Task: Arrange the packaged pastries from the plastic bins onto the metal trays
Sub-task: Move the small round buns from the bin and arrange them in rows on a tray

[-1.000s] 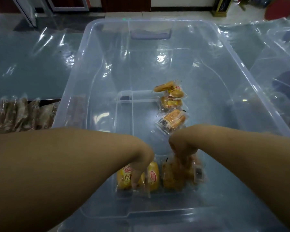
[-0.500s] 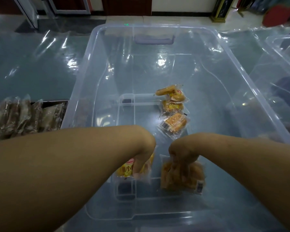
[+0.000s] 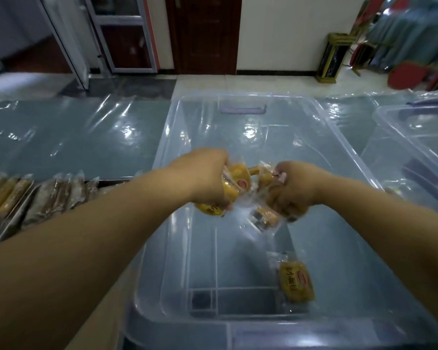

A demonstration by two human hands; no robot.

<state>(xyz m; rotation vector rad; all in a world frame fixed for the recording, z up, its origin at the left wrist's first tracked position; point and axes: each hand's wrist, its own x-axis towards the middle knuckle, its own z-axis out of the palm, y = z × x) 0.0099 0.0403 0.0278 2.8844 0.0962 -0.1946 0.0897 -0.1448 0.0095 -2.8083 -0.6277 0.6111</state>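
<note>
Fingers of both hands clamped on yellow red-logo pastry packets [image 3: 234, 184], writing unreadable.

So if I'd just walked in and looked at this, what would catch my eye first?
Probably the two bare hands in the middle, the left hand and right hand, each clutching a bunch of yellow wrapped pastries above a big clear plastic bin. Next, the single packaged pastry lying alone on the bin's floor, near the front right. At the far left, rows of wrapped pastries already sit on metal trays.
</note>
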